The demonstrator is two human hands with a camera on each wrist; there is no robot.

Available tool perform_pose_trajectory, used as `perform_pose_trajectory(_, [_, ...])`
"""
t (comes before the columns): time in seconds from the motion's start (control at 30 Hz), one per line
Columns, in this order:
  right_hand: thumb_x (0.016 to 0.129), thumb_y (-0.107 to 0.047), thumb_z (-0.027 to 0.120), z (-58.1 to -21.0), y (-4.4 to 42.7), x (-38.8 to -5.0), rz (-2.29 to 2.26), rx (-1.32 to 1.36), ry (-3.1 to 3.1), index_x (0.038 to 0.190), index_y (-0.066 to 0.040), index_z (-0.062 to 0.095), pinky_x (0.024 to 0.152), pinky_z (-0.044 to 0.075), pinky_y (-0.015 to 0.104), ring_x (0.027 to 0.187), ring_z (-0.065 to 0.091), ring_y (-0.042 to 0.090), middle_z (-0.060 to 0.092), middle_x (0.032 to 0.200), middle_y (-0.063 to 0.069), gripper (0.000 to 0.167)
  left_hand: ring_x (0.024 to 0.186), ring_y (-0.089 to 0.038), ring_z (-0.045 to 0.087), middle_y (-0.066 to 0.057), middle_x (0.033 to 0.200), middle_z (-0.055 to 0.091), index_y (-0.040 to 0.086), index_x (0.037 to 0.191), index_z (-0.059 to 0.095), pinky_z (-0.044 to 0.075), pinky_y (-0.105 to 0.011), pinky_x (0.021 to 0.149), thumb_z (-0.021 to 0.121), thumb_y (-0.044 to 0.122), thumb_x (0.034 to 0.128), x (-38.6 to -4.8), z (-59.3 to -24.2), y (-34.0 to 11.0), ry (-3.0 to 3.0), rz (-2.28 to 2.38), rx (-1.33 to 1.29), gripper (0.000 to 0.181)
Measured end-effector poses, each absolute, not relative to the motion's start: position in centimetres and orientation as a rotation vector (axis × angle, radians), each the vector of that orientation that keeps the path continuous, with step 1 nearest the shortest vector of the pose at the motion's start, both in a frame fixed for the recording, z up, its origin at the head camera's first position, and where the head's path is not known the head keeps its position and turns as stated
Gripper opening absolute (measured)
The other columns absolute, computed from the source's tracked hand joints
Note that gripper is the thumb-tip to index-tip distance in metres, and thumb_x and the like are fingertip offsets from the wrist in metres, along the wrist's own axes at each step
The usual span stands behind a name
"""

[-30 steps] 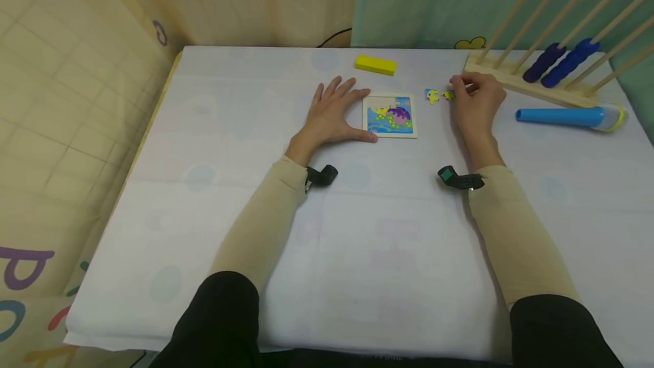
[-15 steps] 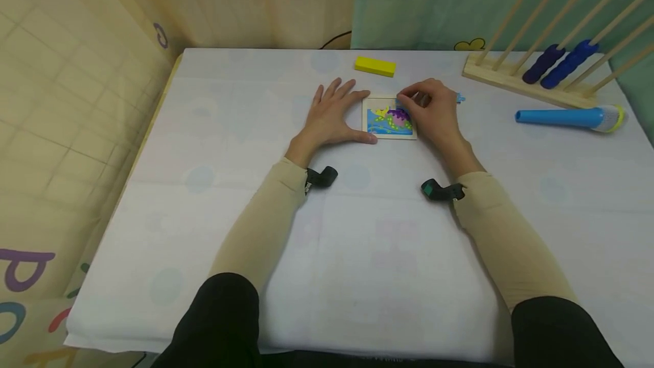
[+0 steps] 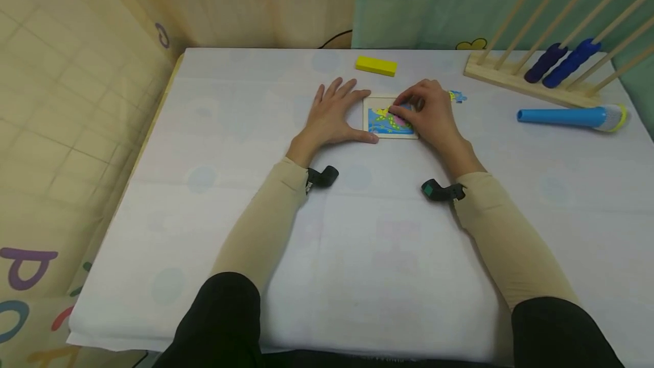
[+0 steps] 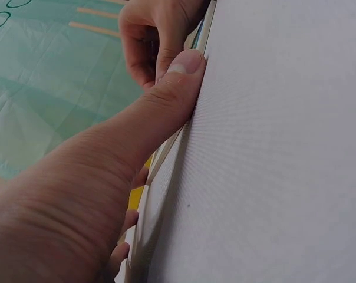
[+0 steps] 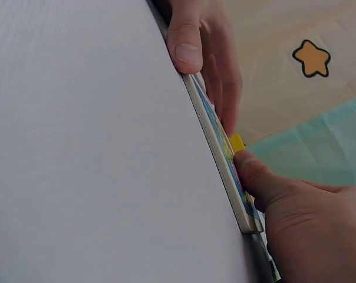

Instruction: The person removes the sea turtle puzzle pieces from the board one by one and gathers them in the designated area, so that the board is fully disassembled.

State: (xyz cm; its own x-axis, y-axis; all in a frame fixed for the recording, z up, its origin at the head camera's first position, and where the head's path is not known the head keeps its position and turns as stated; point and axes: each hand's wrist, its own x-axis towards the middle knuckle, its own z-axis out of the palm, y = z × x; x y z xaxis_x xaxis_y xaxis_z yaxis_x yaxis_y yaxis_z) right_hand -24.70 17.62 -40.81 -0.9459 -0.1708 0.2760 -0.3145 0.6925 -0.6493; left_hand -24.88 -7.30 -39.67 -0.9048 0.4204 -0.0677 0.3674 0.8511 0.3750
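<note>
Head camera let us see a yellow block just behind the small picture puzzle, which lay flat near the far side of the table. The left hand had straight, spread fingers, and its thumb touched the puzzle's near left corner. The right hand had bent fingers over the puzzle; we could not tell if they pinched anything. It hid part of the picture. Just past it, we saw some loose blue and yellow puzzle. Farther right lay a blue toy with a round, pale end. Behind that stood a wooden stand with sticks, purple beads and blue beads. A white cloth with faint spots covered the table. Behind it we saw a tan sheet, a green sheet and a thin black wire.
</note>
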Motion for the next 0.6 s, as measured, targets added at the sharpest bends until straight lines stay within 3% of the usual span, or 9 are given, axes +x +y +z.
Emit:
perform_pose_trajectory(0.2, [0.093,-0.029,0.083,-40.9,17.54,-24.8,1.048,0.399,-2.712,0.103,-0.002,0.077,0.076,0.037,0.028,0.094,0.051,0.025,0.06,0.1,0.013,0.029,0.166,-0.025,-0.001,0.003,0.178,0.015,0.038,0.164,0.035,-0.009,-0.051,0.133,0.076,0.083,0.0729,-24.89,-39.57,-7.42,2.872,0.55,0.615,0.11])
perform_pose_trajectory(0.6, [0.096,-0.024,0.08,-40.49,17.24,-24.93,1.003,0.44,-2.765,0.099,0.001,0.072,0.087,0.035,0.038,0.106,0.046,0.034,0.05,0.107,0.017,0.027,0.166,-0.024,0.0,0.003,0.178,0.015,0.038,0.164,0.035,-0.008,-0.05,0.133,0.076,0.083,0.0729,-24.96,-39.78,-7.51,2.885,0.558,0.621,0.109])
